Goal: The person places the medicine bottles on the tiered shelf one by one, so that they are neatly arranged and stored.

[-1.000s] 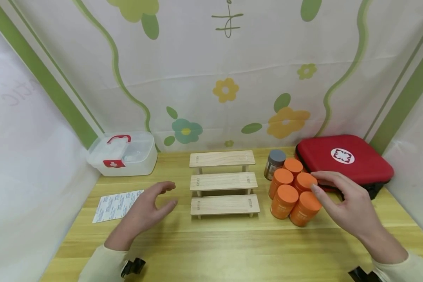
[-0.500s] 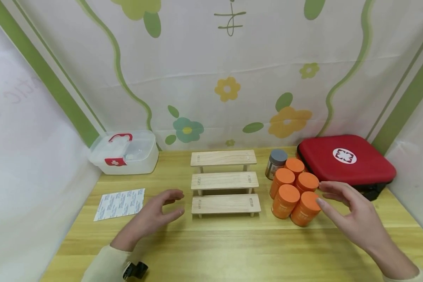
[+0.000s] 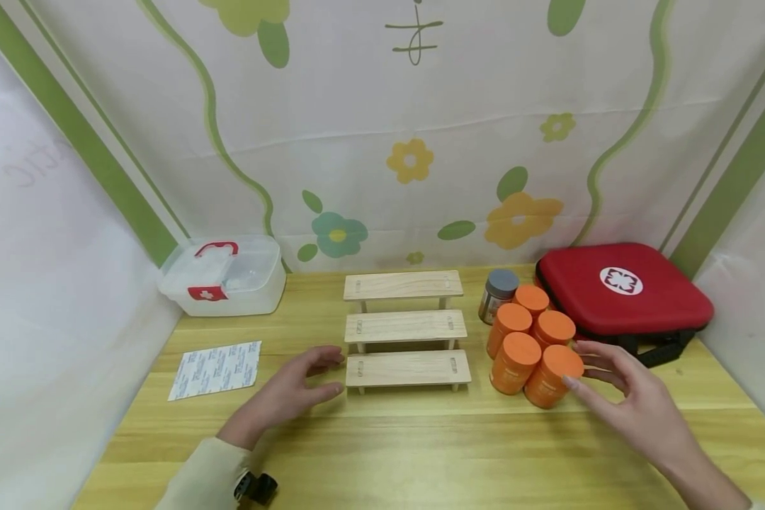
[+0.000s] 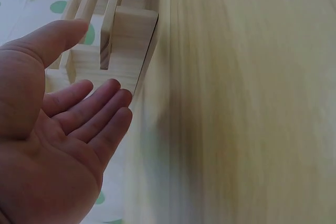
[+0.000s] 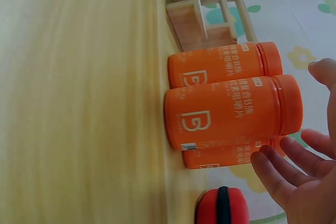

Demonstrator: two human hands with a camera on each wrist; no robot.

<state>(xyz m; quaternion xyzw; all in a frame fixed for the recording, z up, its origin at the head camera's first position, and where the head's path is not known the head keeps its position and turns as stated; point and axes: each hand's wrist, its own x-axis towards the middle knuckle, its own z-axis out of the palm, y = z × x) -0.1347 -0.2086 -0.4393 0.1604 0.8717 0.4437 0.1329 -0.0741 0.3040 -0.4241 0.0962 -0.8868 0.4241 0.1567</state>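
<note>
My left hand is beside the left end of the lowest step of a three-tier wooden stand, fingers loosely bent and holding nothing. In the left wrist view its palm faces the stand. My right hand is at the right side of the front-right orange pill bottle, thumb and fingers apart around that side. In the right wrist view the fingers reach toward the bottle's lid without curling round it. Several orange bottles stand upright in a cluster, with a grey-lidded bottle behind them.
A red first-aid case lies at the back right, its black strap hanging forward. A clear box with a red handle stands at the back left, and a printed blister sheet lies in front. A patterned cloth wall closes the back.
My left hand has moved right, toward the stand's lowest step. My right hand has come down and forward from the rear bottle's lid to beside the front-right orange bottle. The bottles stand where they were.
</note>
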